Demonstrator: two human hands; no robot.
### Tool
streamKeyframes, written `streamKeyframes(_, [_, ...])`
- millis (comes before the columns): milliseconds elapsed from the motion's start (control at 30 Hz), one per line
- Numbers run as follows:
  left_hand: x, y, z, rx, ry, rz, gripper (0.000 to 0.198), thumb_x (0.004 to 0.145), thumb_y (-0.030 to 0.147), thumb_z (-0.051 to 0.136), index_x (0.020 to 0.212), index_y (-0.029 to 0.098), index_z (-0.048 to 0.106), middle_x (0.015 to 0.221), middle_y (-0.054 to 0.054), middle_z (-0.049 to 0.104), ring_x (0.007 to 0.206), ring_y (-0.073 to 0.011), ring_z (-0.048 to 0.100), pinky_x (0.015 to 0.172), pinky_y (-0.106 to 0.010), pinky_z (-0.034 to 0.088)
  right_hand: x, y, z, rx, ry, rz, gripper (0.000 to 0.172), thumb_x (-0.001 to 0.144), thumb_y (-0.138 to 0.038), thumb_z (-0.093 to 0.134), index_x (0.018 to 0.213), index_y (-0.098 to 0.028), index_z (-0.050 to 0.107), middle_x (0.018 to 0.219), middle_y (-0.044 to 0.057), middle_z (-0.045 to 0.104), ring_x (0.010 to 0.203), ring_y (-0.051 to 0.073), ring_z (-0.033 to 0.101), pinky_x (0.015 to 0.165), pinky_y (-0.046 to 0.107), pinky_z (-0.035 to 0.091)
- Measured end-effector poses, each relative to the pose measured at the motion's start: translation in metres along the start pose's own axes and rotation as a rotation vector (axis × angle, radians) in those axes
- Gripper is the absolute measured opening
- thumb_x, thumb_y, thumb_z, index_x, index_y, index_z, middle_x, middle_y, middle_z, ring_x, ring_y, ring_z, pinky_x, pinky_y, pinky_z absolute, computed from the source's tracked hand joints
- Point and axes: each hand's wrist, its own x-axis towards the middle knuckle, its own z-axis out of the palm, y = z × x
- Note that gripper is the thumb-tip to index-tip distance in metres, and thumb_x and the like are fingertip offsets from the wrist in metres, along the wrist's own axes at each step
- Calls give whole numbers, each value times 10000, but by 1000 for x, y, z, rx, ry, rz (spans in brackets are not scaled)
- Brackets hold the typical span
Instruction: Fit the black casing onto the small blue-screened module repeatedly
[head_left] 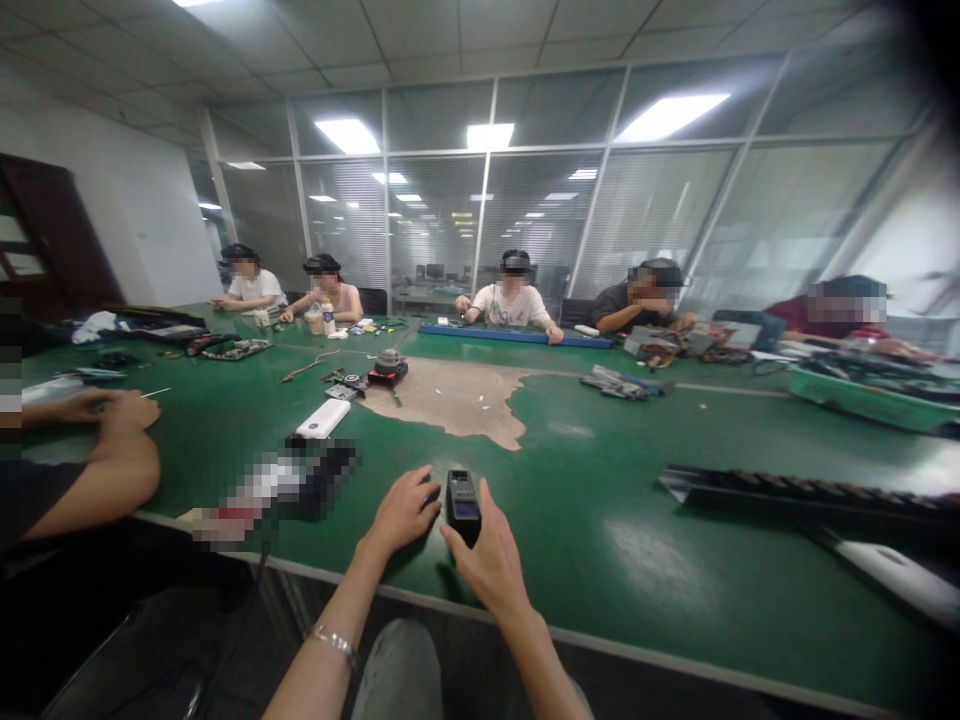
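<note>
My right hand [491, 560] grips a black box-shaped device [463, 500], its thumb on the near left and its fingers along the right side. The device stands close to the table's near edge, with a small bluish screen and several port-like openings on the face toward me. Just left of it, my left hand [405, 512] rests low over the green table [600, 560] with fingers bent and a little apart. Nothing shows in that hand, and a small gap separates it from the device.
A white power bank [324, 419] lies ahead on the left, near a torn brown sheet [457, 395]. On the right are a long black strip [795, 493] and a white-handled tool [900, 577]. A co-worker's forearms [112, 460] rest at left; other people sit opposite.
</note>
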Motion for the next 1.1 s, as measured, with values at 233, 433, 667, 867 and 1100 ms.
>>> streamKeyframes(233, [0,0,-1,13,0,1,355,899,341,522,1217,216,618,1407,-96,480,1281,-252,456,1096,-413,351,5,0,13,-45,17,29,650,881,-386,465,1422,-55,325,1302,196,554,1161,277,559,974,400,418])
streamKeyframes(433, [1,-1,0,20,4,5,352,893,329,530,1215,219,618,1404,-94,483,1279,-254,457,1099,-417,348,1,0,22,-96,80,81,807,855,-465,509,1460,-26,205,1307,233,532,1133,305,562,948,423,422])
streamKeyframes(667, [2,-1,0,16,-4,5,355,896,334,530,1215,207,618,1401,-105,484,1281,-254,454,1098,-408,348,-1,0,15,-109,84,88,572,850,-445,523,1279,-69,487,1219,201,587,1223,313,474,996,411,378])
streamKeyframes(867, [1,0,0,1,-9,-7,353,898,344,529,1218,224,616,1408,-92,480,1282,-256,451,1090,-429,354,2,-9,6,2,111,73,405,828,-397,547,1153,-159,578,1080,129,654,1044,267,590,909,386,428])
streamKeyframes(1100, [0,0,0,-2,2,-7,344,898,367,531,1204,237,622,1406,-88,482,1283,-254,452,1090,-423,355,14,-21,-14,201,160,142,539,849,-432,516,1305,-148,485,1221,131,609,1148,245,555,969,365,406])
